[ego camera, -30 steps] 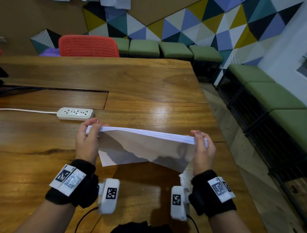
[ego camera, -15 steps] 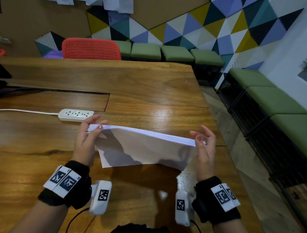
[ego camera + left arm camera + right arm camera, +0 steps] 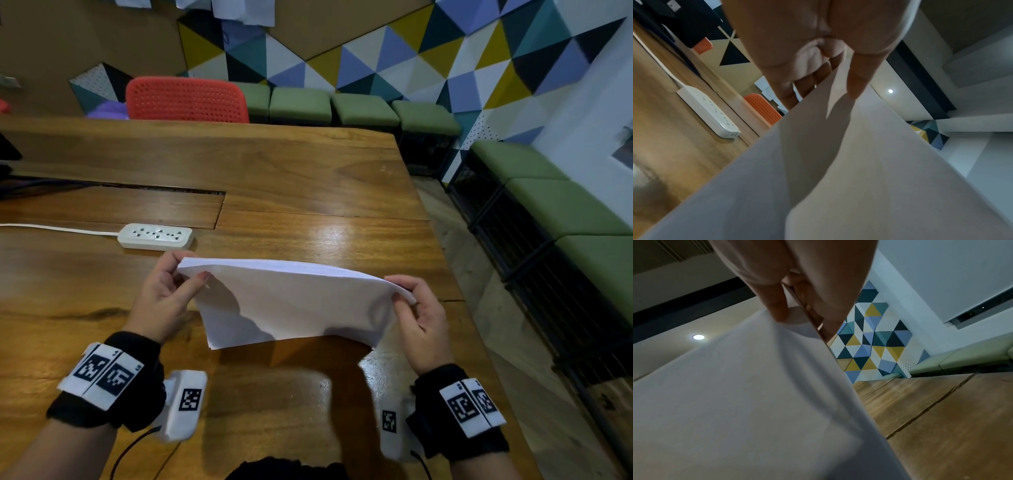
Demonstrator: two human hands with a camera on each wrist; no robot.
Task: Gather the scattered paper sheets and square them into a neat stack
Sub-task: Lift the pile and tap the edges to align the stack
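Both hands hold the paper stack [image 3: 291,301] up over the near part of the wooden table [image 3: 291,178], at about 6 o'clock of the tabletop as seen from the head view. The left hand [image 3: 164,298] pinches the stack's upper left corner, thumb on the near face and fingers behind. The right hand [image 3: 419,322] pinches the upper right corner, which bends over under its thumb. The stack's top edge runs roughly level between the hands; its lower edge hangs free toward the person, slanted, with its shadow on the wood below.

The table's right edge lies at 3 o'clock, just beyond the right hand, with floor past it. A white power strip [image 3: 156,235] with its cord lies at 11 o'clock from the stack, near the left hand but apart from it. Bare wood stretches toward 12 o'clock up to a red chair [image 3: 186,99].

Black-and-white square code tags sit on both wristbands; no readable writing shows.
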